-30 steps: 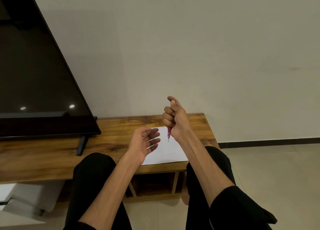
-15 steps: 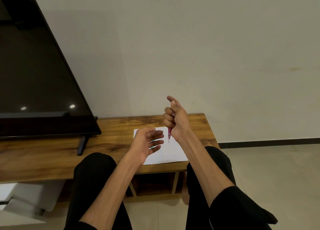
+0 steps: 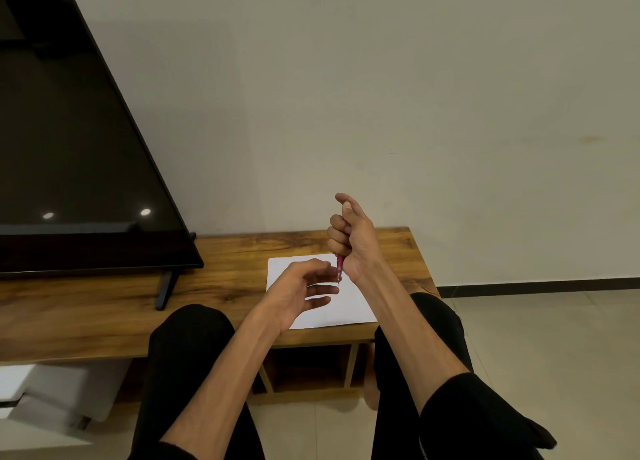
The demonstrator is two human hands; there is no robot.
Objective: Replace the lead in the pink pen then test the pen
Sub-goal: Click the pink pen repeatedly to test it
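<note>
My right hand (image 3: 353, 238) is closed in a fist around the pink pen (image 3: 340, 265), thumb raised over its top; only the lower barrel and tip show, pointing down above a white sheet of paper (image 3: 346, 307). My left hand (image 3: 301, 288) is just left of the tip, its thumb and forefinger reaching to the pen's point, the other fingers spread. Whether they pinch a lead there is too small to tell. The paper lies on the wooden bench top (image 3: 225, 272).
A large dark TV (image 3: 69, 169) stands on the left of the bench on a thin leg (image 3: 164, 290). My knees in black trousers are at the bench's front edge. A white box (image 3: 59, 394) sits on the tiled floor at lower left.
My left hand has turned over from palm-up and moved right, bringing its fingertips to the pen tip. My right hand has held the pen still.
</note>
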